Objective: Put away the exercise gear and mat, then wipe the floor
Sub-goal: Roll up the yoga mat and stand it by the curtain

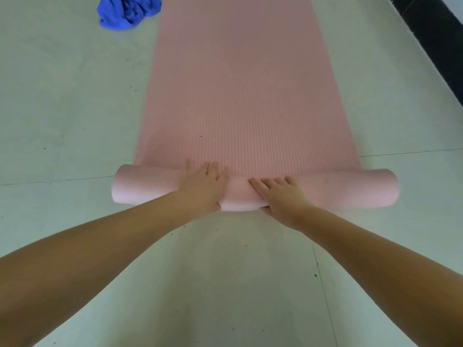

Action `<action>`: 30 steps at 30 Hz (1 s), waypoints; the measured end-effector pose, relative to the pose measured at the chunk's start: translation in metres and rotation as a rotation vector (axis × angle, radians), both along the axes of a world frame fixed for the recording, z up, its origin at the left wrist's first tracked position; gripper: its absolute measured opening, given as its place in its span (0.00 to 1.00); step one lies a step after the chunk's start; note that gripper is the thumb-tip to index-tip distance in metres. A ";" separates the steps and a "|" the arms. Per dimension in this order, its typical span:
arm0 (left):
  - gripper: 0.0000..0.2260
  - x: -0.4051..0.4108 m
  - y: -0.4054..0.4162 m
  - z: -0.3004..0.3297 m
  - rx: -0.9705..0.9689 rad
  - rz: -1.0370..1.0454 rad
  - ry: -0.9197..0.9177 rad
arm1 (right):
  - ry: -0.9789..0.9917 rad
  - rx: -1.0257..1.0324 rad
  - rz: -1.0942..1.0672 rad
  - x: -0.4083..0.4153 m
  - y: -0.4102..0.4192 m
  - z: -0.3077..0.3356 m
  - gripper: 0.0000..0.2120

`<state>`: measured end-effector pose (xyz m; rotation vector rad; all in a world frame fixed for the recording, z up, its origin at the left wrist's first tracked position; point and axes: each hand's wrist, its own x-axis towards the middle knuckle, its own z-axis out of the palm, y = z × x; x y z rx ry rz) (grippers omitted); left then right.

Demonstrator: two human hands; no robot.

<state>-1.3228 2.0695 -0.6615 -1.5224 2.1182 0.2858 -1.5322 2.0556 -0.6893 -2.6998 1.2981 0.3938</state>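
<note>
A pink ribbed exercise mat (240, 96) lies flat on the pale floor and runs away from me. Its near end is rolled into a thick roll (350, 190) lying crosswise. My left hand (204, 186) presses on top of the roll left of its middle, fingers straight and spread. My right hand (280, 199) lies over the roll just right of the middle, fingers extended across the top and thumb tucked under the near side. A crumpled blue cloth (127, 11) lies on the floor at the far left of the mat.
Pale floor tiles (62, 108) with small dark specks surround the mat on both sides and in front of me. A dark strip (441, 41) runs along the far right edge of the floor.
</note>
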 end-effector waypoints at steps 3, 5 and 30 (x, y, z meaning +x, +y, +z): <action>0.39 -0.003 0.017 -0.003 -0.056 0.006 -0.044 | -0.089 0.165 -0.079 0.000 -0.015 0.014 0.24; 0.37 0.003 0.012 -0.006 -0.060 -0.020 -0.026 | -0.123 0.244 -0.110 0.002 -0.024 0.020 0.22; 0.31 0.044 -0.020 -0.020 -0.150 0.041 0.087 | 0.429 0.222 -0.406 0.083 -0.070 0.028 0.40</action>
